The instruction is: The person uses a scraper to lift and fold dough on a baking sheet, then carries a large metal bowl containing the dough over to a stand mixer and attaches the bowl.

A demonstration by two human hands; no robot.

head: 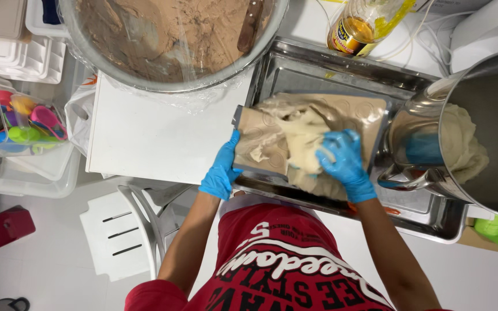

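A pale, sticky lump of dough (295, 138) lies on a tan baking mat (364, 109) set in a steel tray (295, 63). In a blue glove, my left hand (221, 168) grips the mat's near left edge and holds it up. My right hand (346, 161), gloved too, presses on the dough's right side with fingers spread. More pale dough (462, 144) sits inside a tilted steel mixing bowl (491, 115) at the right, partly over the tray.
A large bowl of brown mixture (168, 34) under plastic film stands at the back on a white table (145, 138). A jar (358, 26) stands behind the tray. At left are a clear box of coloured spoons (21, 121), a white stool (122, 230) and a red box (6, 226).
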